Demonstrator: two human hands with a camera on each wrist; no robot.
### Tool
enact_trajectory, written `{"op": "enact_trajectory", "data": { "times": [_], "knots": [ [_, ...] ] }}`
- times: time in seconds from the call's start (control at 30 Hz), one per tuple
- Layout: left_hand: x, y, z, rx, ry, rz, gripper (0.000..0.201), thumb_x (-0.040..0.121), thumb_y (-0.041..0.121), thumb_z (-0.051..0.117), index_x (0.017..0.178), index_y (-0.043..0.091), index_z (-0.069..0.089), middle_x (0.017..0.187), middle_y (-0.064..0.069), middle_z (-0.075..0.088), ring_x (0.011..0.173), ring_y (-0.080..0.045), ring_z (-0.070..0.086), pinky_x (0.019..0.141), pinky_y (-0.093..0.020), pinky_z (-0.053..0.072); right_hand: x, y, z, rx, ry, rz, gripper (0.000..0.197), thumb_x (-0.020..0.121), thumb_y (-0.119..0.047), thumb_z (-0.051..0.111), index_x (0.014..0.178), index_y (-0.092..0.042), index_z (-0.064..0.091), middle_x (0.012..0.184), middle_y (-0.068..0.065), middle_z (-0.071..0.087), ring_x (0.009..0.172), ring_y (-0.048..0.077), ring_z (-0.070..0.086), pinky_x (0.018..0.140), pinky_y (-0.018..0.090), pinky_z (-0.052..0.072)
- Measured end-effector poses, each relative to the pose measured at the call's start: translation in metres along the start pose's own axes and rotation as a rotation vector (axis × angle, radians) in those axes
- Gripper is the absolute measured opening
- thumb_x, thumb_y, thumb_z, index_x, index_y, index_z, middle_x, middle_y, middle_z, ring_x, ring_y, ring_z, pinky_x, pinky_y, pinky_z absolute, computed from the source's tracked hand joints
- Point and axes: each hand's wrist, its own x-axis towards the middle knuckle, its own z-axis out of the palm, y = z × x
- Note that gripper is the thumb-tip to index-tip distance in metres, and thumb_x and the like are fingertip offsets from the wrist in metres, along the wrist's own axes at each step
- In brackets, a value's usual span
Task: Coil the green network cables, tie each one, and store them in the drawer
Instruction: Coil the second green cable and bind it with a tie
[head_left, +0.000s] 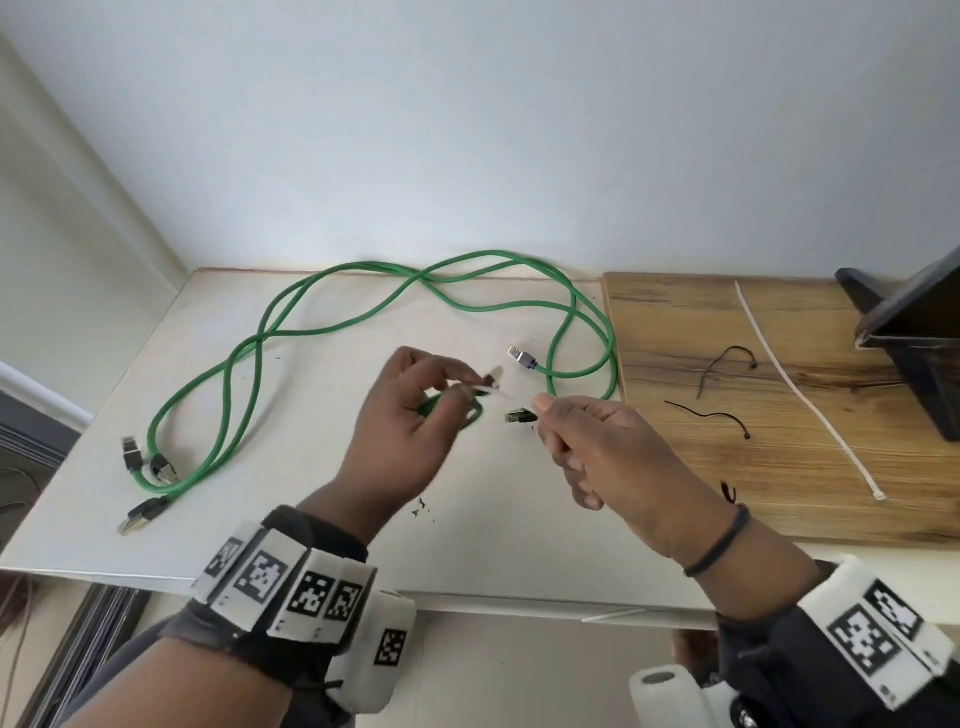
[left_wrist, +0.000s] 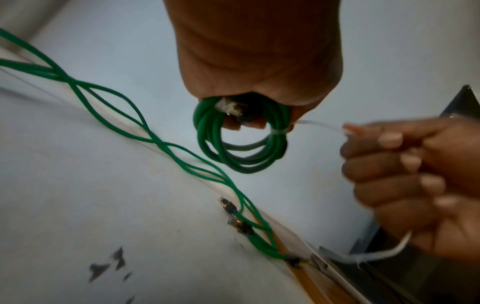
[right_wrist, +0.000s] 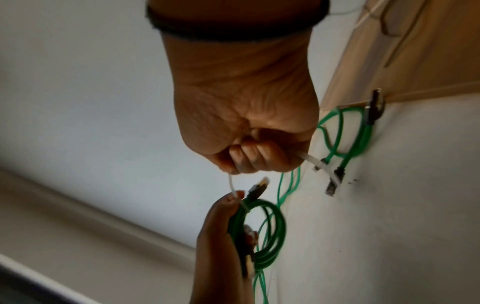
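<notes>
Both hands grip: left (head_left: 400, 415) the coiled cable (left_wrist: 241, 139), right (head_left: 587, 441) its tie (left_wrist: 319, 125), above a white table (head_left: 311, 519) beside wood.

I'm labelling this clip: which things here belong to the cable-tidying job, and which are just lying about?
Part of the job:
- coiled green cable, gripped by the left hand
- white zip tie around it, its tail pulled by the right hand
- loose green cables on the white table
- spare white zip tie

Lying about:
- black zip ties
- wooden board
- dark stand
</notes>
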Motion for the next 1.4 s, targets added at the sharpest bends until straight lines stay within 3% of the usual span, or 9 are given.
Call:
{"op": "enact_trajectory", "data": {
  "times": [0.2, 0.3, 0.4, 0.63, 0.87, 1.0, 1.23, 1.3, 1.4],
  "knots": [
    [0.021, -0.009, -0.026, 0.137, 0.304, -0.111, 0.015, 0.092, 0.015, 0.054, 0.097, 0.020, 0.068, 0.108, 0.000, 0.047, 0.070, 0.015, 0.055, 0.065, -0.002, 0.040, 0.019, 0.032, -0.004, -0.082, 0.040, 0.011, 0.025, 0.097, -0.019, 0.049, 0.082, -0.014, 0.069, 0.064, -0.002, 0.055, 0.058, 0.012, 0.049, 0.059, 0.020, 0.042],
    [0.024, -0.027, -0.034, 0.250, 0.350, -0.136, 0.018, 0.095, 0.026, 0.051, 0.106, 0.022, 0.065, 0.110, 0.003, 0.042, 0.081, 0.001, 0.058, 0.092, -0.033, 0.047, 0.024, 0.045, 0.002, -0.123, 0.058, -0.001, 0.019, 0.095, -0.011, 0.052, 0.086, -0.016, 0.069, 0.074, -0.007, 0.063, 0.067, 0.009, 0.054, 0.057, 0.010, 0.041],
    [0.022, -0.038, -0.027, 0.333, 0.267, -0.159, 0.022, 0.095, 0.028, 0.052, 0.113, 0.021, 0.061, 0.110, 0.003, 0.038, 0.098, -0.025, 0.056, 0.099, -0.049, 0.042, 0.027, 0.059, 0.012, -0.180, 0.083, -0.014, 0.021, 0.092, -0.007, 0.056, 0.085, -0.022, 0.069, 0.079, -0.012, 0.065, 0.069, 0.009, 0.056, 0.058, 0.011, 0.044],
    [0.011, -0.054, -0.016, 0.590, 0.067, -0.106, 0.031, 0.094, 0.020, 0.054, 0.124, 0.016, 0.058, 0.116, -0.007, 0.044, 0.117, -0.020, 0.044, 0.095, -0.040, 0.028, 0.029, 0.079, 0.017, -0.315, 0.138, 0.054, 0.022, 0.088, -0.011, 0.056, 0.078, -0.027, 0.069, 0.075, -0.011, 0.065, 0.071, 0.015, 0.062, 0.074, 0.038, 0.056],
    [0.009, -0.063, -0.015, 0.732, -0.184, -0.234, 0.048, 0.093, 0.034, 0.051, 0.140, 0.032, 0.043, 0.123, 0.000, 0.043, 0.119, -0.020, 0.045, 0.103, -0.037, 0.025, 0.040, 0.071, -0.005, -0.223, 0.238, 0.070, 0.019, 0.090, -0.007, 0.055, 0.079, -0.017, 0.066, 0.080, -0.001, 0.066, 0.059, 0.016, 0.056, 0.054, 0.025, 0.049],
    [0.006, -0.058, -0.010, 0.696, -0.433, -0.383, 0.082, 0.084, 0.040, 0.057, 0.150, 0.036, 0.009, 0.136, -0.001, 0.026, 0.131, -0.024, 0.028, 0.111, -0.040, 0.017, 0.048, 0.061, -0.017, -0.229, 0.295, 0.049, 0.017, 0.089, -0.009, 0.055, 0.080, -0.017, 0.067, 0.082, 0.001, 0.066, 0.060, 0.017, 0.056, 0.052, 0.024, 0.047],
    [-0.002, -0.056, -0.008, 0.534, -0.463, -0.493, 0.096, 0.072, 0.013, 0.052, 0.147, 0.036, -0.002, 0.134, 0.001, 0.023, 0.130, -0.023, 0.025, 0.114, -0.038, 0.012, 0.106, 0.028, -0.036, -0.773, 0.394, -0.095, 0.017, 0.090, -0.020, 0.050, 0.096, -0.026, 0.065, 0.096, -0.002, 0.068, 0.083, 0.022, 0.063, 0.074, 0.032, 0.052],
    [0.006, -0.055, -0.014, 0.314, -0.378, -0.534, 0.088, 0.071, 0.010, 0.053, 0.145, 0.035, 0.013, 0.120, 0.004, 0.037, 0.111, -0.022, 0.041, 0.108, -0.040, 0.030, 0.123, 0.021, -0.036, -0.992, 0.405, -0.109, 0.022, 0.092, -0.026, 0.049, 0.109, -0.025, 0.062, 0.113, 0.002, 0.061, 0.094, 0.025, 0.060, 0.074, 0.031, 0.047],
    [0.020, -0.052, -0.025, -0.078, -0.133, -0.586, 0.055, 0.080, -0.003, 0.047, 0.131, 0.018, 0.044, 0.096, 0.001, 0.053, 0.077, -0.015, 0.052, 0.069, -0.026, 0.046, 0.139, 0.020, -0.032, -1.305, 0.296, -0.047, 0.030, 0.093, -0.037, 0.048, 0.118, -0.024, 0.058, 0.123, 0.006, 0.050, 0.103, 0.028, 0.057, 0.078, 0.034, 0.048]
  ]
}}
